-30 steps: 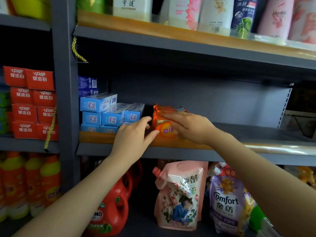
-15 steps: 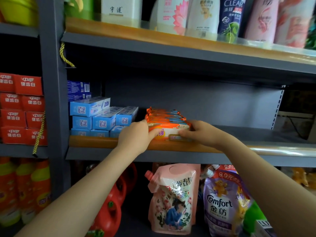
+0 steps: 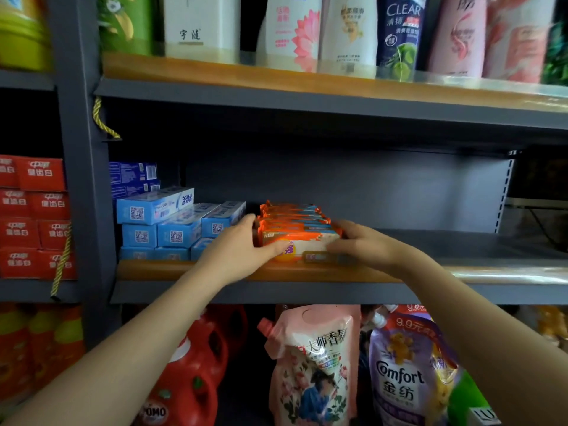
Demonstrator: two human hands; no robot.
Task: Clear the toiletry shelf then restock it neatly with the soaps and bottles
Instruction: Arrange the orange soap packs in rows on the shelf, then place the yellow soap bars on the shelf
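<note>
A row of several orange-wrapped soap bars (image 3: 296,224) stands on the middle shelf (image 3: 461,273), just right of the blue toothpaste boxes (image 3: 172,222). My left hand (image 3: 238,247) grips the left end of the soap row, thumb across the front bar. On the right end my right hand (image 3: 361,242) holds the row with its fingers curled round the side. The row sits squeezed between both hands, near the shelf's front lip. To the right of the soaps the shelf surface is bare grey metal.
Shampoo bottles (image 3: 399,32) line the shelf above. Below hang refill pouches (image 3: 310,364), with a red detergent jug (image 3: 190,379) to their left. Red boxes (image 3: 33,216) fill the neighbouring bay on the left. A grey upright post (image 3: 83,179) separates the bays.
The soap bars went from a bunched, tilted pack under my right hand to a straight row. Both hands now clamp its two ends, and the view has moved closer.
</note>
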